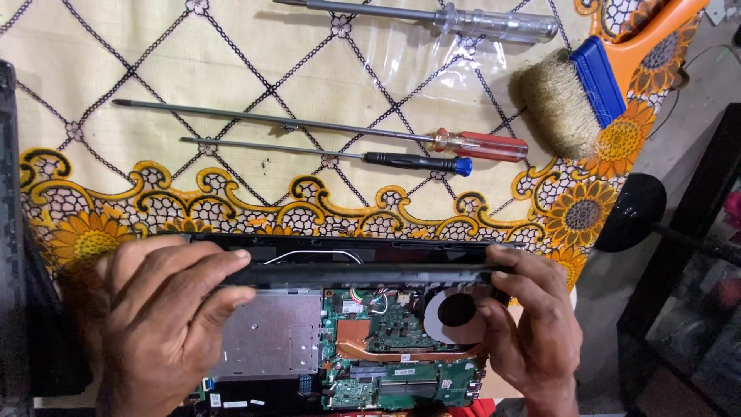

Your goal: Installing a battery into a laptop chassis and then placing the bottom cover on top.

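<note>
Gripping a long black laptop battery bar (363, 274) at both ends, left hand (166, 309) and right hand (532, 324) clenched on it, above the opened laptop's green circuit board (401, 363).

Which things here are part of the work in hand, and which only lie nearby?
In hand:
- left hand
- right hand
- long black bar-shaped part
- opened laptop with green circuit board

Lying about:
- red-handled screwdriver
- black-handled screwdriver
- clear-handled screwdriver
- orange-handled brush
</note>
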